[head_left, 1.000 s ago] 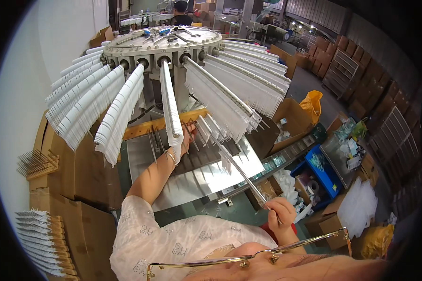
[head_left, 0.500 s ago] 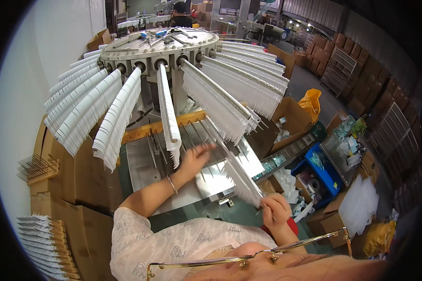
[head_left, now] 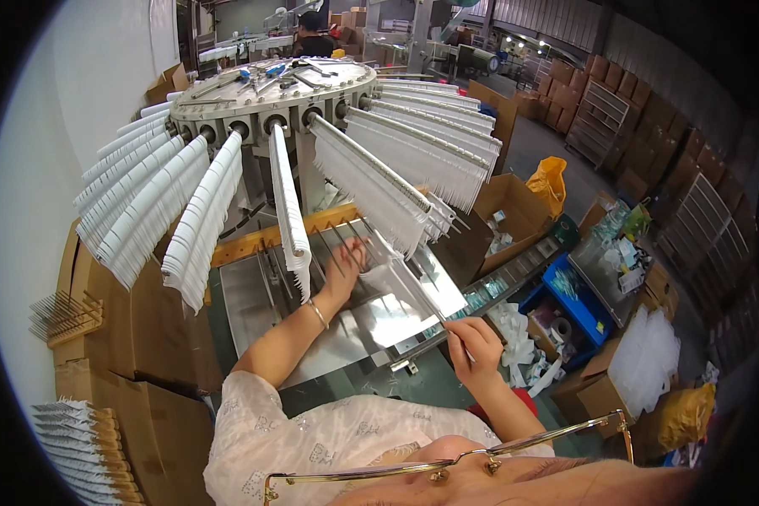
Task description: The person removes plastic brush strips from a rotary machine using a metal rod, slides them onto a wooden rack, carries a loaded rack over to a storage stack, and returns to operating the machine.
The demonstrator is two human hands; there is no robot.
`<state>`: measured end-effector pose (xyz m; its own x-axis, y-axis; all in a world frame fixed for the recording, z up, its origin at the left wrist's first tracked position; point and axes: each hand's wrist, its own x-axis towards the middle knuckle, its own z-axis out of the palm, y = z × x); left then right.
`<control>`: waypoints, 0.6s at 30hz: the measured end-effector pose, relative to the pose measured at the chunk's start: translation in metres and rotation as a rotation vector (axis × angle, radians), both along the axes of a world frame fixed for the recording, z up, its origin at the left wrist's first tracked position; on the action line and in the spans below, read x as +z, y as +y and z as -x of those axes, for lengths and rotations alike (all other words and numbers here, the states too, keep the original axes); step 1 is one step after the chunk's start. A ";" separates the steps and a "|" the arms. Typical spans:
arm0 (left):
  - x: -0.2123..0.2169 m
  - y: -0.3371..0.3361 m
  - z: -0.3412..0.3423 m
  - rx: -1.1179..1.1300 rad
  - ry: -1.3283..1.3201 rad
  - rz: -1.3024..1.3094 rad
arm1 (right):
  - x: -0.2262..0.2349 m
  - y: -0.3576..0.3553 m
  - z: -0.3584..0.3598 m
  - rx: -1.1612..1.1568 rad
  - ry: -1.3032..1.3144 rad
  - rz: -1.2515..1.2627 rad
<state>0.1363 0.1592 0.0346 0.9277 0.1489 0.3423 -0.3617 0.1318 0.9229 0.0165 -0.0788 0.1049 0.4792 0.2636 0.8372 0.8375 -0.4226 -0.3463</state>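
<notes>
My right hand (head_left: 474, 346) pinches the near end of a thin metal rod (head_left: 437, 314), which slants away to the far left. Thin white pieces (head_left: 390, 268) hang in a blurred row along the rod's farther part. Beside them, over the metal tray (head_left: 299, 346), my left hand (head_left: 344, 263) has its fingers bent together; what lies between them cannot be made out. Beyond both hands stands a round machine (head_left: 270, 99) with rods sticking out all around, each loaded with a row of white pieces (head_left: 379, 173). One loaded rod (head_left: 288, 211) points down close to my left hand.
A wooden bar with metal rods (head_left: 333, 218) lies across the tray's far edge. At the right are a blue bin (head_left: 603, 331), an open cardboard box (head_left: 514, 207) and white scraps (head_left: 514, 333). Racks of white pieces (head_left: 84, 447) stand at the lower left. A person (head_left: 312, 40) is far behind.
The white pieces have moved along the rod, away from my right hand. My right hand has shifted up and slightly left. My left hand has moved slightly farther away, its fingers now pointing up.
</notes>
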 end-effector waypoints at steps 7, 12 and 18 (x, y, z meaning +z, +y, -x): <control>-0.009 0.002 0.008 0.549 -0.653 -1.485 | -0.015 -0.042 0.036 -0.093 0.000 -0.077; -0.017 -0.002 -0.010 0.536 -0.517 -1.136 | 0.000 -0.026 0.019 -0.086 0.062 -0.089; -0.006 -0.010 0.002 0.426 -0.279 -1.072 | -0.013 -0.018 0.010 0.040 0.443 -0.294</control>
